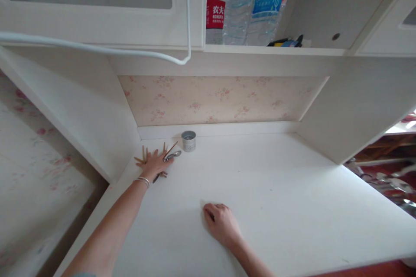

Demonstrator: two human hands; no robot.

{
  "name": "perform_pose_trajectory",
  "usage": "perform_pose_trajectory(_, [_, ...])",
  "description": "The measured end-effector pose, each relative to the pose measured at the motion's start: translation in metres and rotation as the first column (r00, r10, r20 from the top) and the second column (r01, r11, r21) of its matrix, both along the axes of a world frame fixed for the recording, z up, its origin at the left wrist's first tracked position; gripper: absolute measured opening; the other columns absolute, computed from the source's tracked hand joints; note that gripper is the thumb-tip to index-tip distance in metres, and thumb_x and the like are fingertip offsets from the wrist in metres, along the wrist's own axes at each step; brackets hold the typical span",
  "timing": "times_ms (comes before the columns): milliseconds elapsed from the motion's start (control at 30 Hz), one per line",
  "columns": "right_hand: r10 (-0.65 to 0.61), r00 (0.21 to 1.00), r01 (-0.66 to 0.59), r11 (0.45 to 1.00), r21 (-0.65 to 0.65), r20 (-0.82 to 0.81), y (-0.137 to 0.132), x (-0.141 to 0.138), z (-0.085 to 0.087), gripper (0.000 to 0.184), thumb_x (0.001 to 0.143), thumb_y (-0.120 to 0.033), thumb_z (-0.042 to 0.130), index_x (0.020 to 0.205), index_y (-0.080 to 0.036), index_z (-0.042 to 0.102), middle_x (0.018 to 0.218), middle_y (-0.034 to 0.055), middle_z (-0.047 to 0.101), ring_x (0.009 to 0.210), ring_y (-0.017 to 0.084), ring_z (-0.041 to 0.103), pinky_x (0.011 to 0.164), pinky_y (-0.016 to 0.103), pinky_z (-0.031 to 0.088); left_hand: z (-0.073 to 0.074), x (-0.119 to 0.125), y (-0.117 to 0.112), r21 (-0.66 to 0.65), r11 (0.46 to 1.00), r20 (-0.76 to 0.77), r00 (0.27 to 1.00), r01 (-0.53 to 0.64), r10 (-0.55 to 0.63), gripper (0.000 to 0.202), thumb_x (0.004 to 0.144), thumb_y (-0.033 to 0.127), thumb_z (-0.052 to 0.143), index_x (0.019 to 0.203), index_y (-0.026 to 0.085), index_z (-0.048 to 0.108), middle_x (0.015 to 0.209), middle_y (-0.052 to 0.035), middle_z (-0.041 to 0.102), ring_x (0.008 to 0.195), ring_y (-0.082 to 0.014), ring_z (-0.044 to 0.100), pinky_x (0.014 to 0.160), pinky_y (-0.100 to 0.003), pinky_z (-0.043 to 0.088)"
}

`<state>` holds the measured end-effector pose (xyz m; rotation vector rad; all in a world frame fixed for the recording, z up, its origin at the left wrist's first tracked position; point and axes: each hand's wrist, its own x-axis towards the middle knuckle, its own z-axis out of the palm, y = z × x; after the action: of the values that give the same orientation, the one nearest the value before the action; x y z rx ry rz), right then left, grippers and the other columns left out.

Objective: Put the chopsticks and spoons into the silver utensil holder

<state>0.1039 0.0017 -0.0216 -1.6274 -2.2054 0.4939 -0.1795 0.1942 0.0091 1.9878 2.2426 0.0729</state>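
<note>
My left hand reaches to the back left of the white desk and lies flat, fingers spread, on a loose pile of wooden chopsticks and metal spoons. A small metal cup stands upright just right of that pile, near the back wall. My right hand rests on the desk nearer to me, fingers curled under, with nothing visible in it.
A shelf above holds water bottles and a red-labelled bottle. A white cable hangs across the upper cabinet. White side panels close in the desk on the left and right. Cluttered furniture shows at the far right.
</note>
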Motion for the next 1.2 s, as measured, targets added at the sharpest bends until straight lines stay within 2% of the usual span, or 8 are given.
perform_pose_trajectory(100, [-0.011,1.0,0.011,1.0,-0.005,-0.007,0.0,0.0,0.002,0.024,0.092,-0.025,0.04,0.09,-0.027,0.064,0.082,-0.0003,0.071,0.076,0.015,0.064,0.069,0.022,0.037,-0.006,-0.004,0.002,-0.039,0.999,0.079,0.996,-0.034,0.037,0.076,0.076,0.076,0.031,0.141,0.038,0.032,0.152,-0.0067,0.026,0.134,-0.0469,0.022,0.095,-0.073,0.016])
perform_pose_trajectory(233, [-0.015,1.0,0.015,1.0,-0.017,-0.008,0.0,0.001,0.003,0.025,0.093,-0.026,0.04,0.093,-0.027,0.065,0.082,0.0004,0.071,0.075,0.015,0.064,0.068,0.022,0.036,-0.012,-0.004,-0.003,0.006,1.0,0.044,0.999,-0.01,0.01,0.071,0.079,0.07,0.031,0.139,0.033,0.038,0.148,-0.0062,0.035,0.132,-0.0403,0.031,0.1,-0.061,0.025])
perform_pose_trajectory(433, [-0.012,1.0,0.012,1.0,-0.013,0.008,-0.001,0.001,0.002,0.026,0.093,-0.027,0.039,0.094,-0.027,0.065,0.082,0.0008,0.071,0.076,0.015,0.064,0.067,0.023,0.036,-0.016,-0.001,-0.032,0.051,0.999,0.014,1.0,0.017,-0.017,0.061,0.085,0.062,0.028,0.133,0.029,0.045,0.139,-0.007,0.047,0.124,-0.0328,0.042,0.099,-0.048,0.033])
perform_pose_trajectory(567, [0.007,1.0,-0.007,1.0,0.002,0.012,-0.002,0.001,0.002,0.024,0.093,-0.025,0.04,0.093,-0.027,0.065,0.083,0.0,0.071,0.076,0.015,0.064,0.068,0.023,0.036,-0.017,0.006,-0.067,0.093,0.995,-0.01,1.0,0.022,-0.021,0.058,0.087,0.06,0.029,0.131,0.028,0.047,0.136,-0.0084,0.049,0.124,-0.033,0.041,0.098,-0.047,0.034])
perform_pose_trajectory(733, [0.044,0.999,-0.044,0.999,0.015,0.006,-0.004,0.002,0.002,0.025,0.093,-0.024,0.04,0.093,-0.025,0.065,0.086,0.0003,0.071,0.083,0.016,0.063,0.075,0.024,0.037,-0.02,0.016,-0.125,0.16,0.986,-0.06,0.998,0.042,-0.033,0.053,0.088,0.057,0.034,0.13,0.029,0.049,0.137,-0.0078,0.048,0.123,-0.031,0.042,0.097,-0.045,0.036])
perform_pose_trajectory(900, [0.058,0.998,-0.058,0.998,0.019,0.001,-0.007,0.001,0.003,0.025,0.093,-0.025,0.04,0.094,-0.025,0.065,0.089,0.0005,0.07,0.085,0.017,0.062,0.079,0.026,0.038,-0.025,0.023,-0.179,0.169,0.986,-0.093,0.996,0.015,0.001,0.054,0.088,0.054,0.037,0.134,0.028,0.046,0.142,-0.0079,0.044,0.128,-0.0316,0.037,0.098,-0.049,0.035])
perform_pose_trajectory(1067, [0.043,0.998,-0.043,0.999,0.001,-0.055,-0.007,0.001,0.002,0.025,0.091,-0.023,0.04,0.092,-0.026,0.066,0.088,0.0006,0.07,0.085,0.017,0.062,0.078,0.027,0.038,-0.022,0.023,-0.2,0.205,0.978,-0.117,0.993,0.039,-0.015,0.051,0.087,0.052,0.04,0.131,0.027,0.05,0.139,-0.0087,0.048,0.128,-0.0316,0.037,0.099,-0.05,0.034])
perform_pose_trajectory(1200, [-0.033,0.985,0.008,0.989,-0.148,-0.168,0.007,0.002,0.0,0.022,0.088,-0.028,0.046,0.091,-0.026,0.067,0.076,-0.0009,0.069,0.07,0.015,0.062,0.063,0.024,0.038,-0.017,0.022,-0.199,0.247,0.968,-0.106,0.994,0.039,-0.013,0.05,0.086,0.049,0.044,0.131,0.028,0.05,0.137,-0.0093,0.05,0.127,-0.0312,0.039,0.1,-0.053,0.031])
